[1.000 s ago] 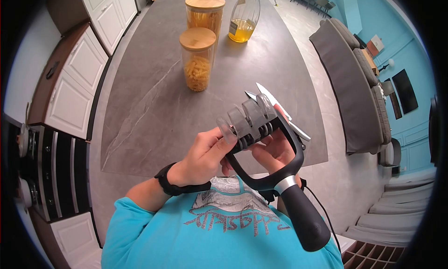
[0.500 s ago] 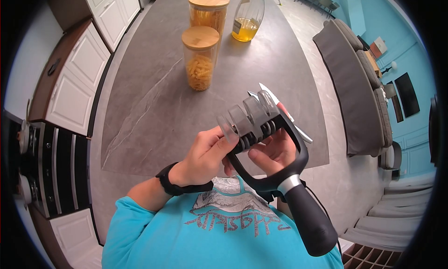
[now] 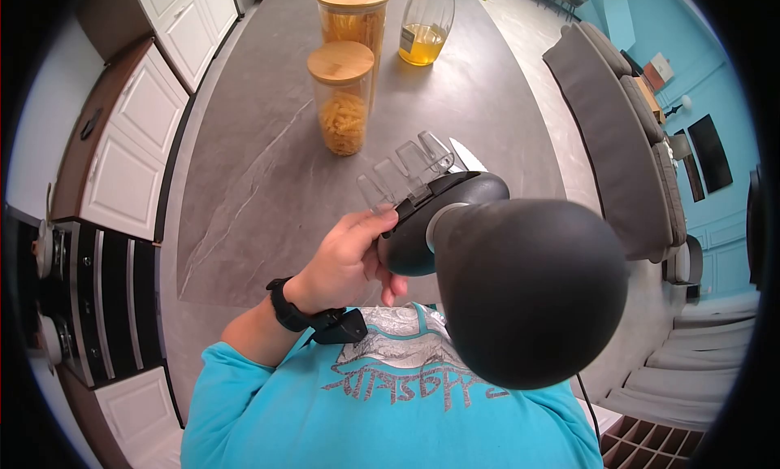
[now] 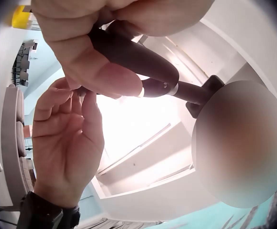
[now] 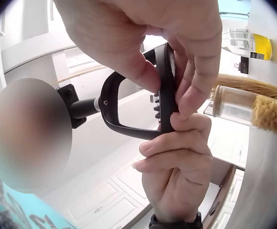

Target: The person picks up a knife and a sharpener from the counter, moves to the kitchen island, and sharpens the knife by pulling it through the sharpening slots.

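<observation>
Both hands hold a black handled knife sharpener (image 5: 164,98) with a clear slotted cover (image 3: 410,164) at its far end. In the head view its thick handle (image 3: 532,298) points up toward the camera and hides the right hand. My left hand (image 3: 345,254) pinches the near-left end of the sharpener, thumb on top by the cover. The right wrist view shows my right hand (image 5: 133,28) pinching the opposite end between thumb and fingers. Behind the sharpener, a knife blade (image 3: 466,155) lies on the grey table (image 3: 252,193), its handle hidden.
A pasta jar (image 3: 343,119) with a wooden lid stands on the table, a taller spaghetti jar (image 3: 357,22) just behind it. Right of them is a glass bottle (image 3: 424,42) with yellow liquid. A grey sofa (image 3: 613,152) stands beyond the table's right edge.
The sharpener has been turned so its handle swings up from the lower right toward the head camera. The right hand has gone out of sight behind it; the left hand keeps its hold.
</observation>
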Demonstrator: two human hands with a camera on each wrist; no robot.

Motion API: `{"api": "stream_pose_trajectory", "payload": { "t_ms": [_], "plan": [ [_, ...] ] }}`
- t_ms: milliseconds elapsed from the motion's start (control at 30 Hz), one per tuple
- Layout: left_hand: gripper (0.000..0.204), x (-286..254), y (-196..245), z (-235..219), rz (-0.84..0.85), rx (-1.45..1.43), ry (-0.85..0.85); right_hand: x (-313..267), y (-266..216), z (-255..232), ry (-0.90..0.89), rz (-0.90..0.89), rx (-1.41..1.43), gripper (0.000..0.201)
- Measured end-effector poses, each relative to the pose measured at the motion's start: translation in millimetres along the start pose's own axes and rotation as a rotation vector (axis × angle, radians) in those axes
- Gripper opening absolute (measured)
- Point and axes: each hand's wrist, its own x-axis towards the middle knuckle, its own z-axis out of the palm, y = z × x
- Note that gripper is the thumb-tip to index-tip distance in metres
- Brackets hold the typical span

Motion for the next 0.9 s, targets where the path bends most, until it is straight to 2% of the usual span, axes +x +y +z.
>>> {"api": "stream_pose_trajectory", "payload": {
  "t_ms": [67,100,167,200,300,500,533,567,633,667,700,767,800,900],
  "plan": [
    [0.034,-0.5,1.4,-1.3,0.072,0.057,-0.115,0.4,-0.7,0.3,0.024,0.021,0.017,0.071],
    [0.034,-0.5,-2.0,-0.3,0.071,0.056,-0.114,0.5,-1.1,-0.1,0.019,0.027,0.029,0.070],
    [0.035,-0.8,-11.6,4.4,0.191,0.019,0.001,-0.1,-1.8,-0.6,0.014,0.034,0.041,0.070],
    [0.037,-2.6,-10.8,8.3,0.208,0.018,0.007,-1.0,-2.2,-0.9,0.002,0.037,0.037,0.069],
    [0.037,-3.2,-5.9,11.4,0.216,0.060,-0.010,0.3,-5.3,4.6,-0.003,0.008,0.023,0.068],
    [0.039,-4.1,-1.9,16.0,0.228,0.224,0.028,3.8,4.9,-5.0,0.007,0.100,-0.001,0.065],
    [0.039,-4.0,-1.6,19.5,0.053,0.165,0.265,4.3,2.4,1.7,0.070,0.111,0.051,0.061],
    [0.038,-2.6,-9.0,21.3,0.262,0.238,0.179,6.6,11.1,-6.2,0.068,0.110,0.051,0.061],
    [0.037,-1.7,-14.0,25.2,0.411,0.349,0.155,22.4,20.3,-8.6,-0.074,-0.449,-0.613,0.058],
    [0.037,-1.1,-16.0,25.6,0.415,0.348,0.157,3.7,10.6,-3.9,0.158,0.092,-0.240,0.055],
    [0.037,-0.6,-18.3,25.4,0.472,0.422,0.146,5.6,-4.4,7.2,0.205,0.231,-0.171,0.054],
    [0.037,-2.5,-20.2,25.5,0.531,0.496,0.138,1.8,-5.9,12.8,0.211,0.188,-0.077,0.053],
    [0.037,-4.4,-20.1,25.6,0.560,0.569,0.126,-1.4,-3.6,16.0,0.235,0.121,-0.036,0.046],
    [0.038,-7.7,-21.4,25.1,0.584,0.650,0.112,-5.3,-6.2,16.0,0.231,0.199,-0.086,0.047]
  ]
}}
